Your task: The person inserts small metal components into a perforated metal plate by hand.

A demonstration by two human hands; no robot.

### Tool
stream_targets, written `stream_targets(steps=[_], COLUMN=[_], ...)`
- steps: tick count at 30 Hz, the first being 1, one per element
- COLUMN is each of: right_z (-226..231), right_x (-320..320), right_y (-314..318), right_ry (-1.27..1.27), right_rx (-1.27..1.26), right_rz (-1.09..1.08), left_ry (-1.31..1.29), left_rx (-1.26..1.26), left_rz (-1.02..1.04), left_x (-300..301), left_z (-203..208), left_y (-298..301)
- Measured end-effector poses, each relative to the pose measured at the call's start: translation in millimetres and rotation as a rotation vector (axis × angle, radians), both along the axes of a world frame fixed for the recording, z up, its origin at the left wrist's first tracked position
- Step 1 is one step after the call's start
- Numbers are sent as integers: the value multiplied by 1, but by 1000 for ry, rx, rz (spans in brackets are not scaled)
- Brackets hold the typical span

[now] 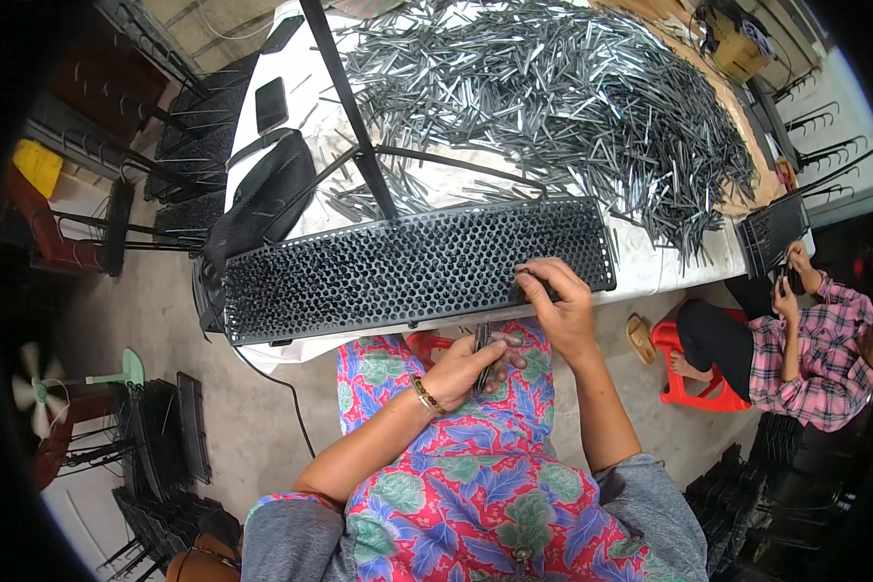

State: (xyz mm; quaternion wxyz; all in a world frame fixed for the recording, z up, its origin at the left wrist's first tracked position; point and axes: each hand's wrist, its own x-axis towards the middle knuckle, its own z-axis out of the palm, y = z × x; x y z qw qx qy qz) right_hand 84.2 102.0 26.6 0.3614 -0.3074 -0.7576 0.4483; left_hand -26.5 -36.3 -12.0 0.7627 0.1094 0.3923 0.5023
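A long black panel, full of round holes, lies across the front edge of the white-covered table. My left hand, with a bracelet at the wrist, is closed round a small bundle of thin dark strips below the panel. Fingers bent and thumb pressed in, my right hand touches the panel near its right end; whatever is in its fingertips is hidden. Behind the panel spreads a big heap of loose dark strips.
A black post with side arms rises behind the panel. A phone and a black mesh bag lie at left. On the right a co-worker in a plaid shirt sits on a red stool. A fan stands at far left.
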Motion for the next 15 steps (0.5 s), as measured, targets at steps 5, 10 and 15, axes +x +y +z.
stream_targets(steps=[5, 10, 15], right_z=[-9, -12, -13], right_x=[-2, -5, -5], right_y=[1, -3, -5], right_ry=[13, 32, 45], right_rx=[85, 67, 129], right_rz=[10, -6, -29], left_ry=[-6, -49, -77], left_rx=[3, -40, -60], left_rz=[1, -17, -28], left_x=[0, -3, -3], left_z=[2, -4, 6], left_y=[1, 1, 2])
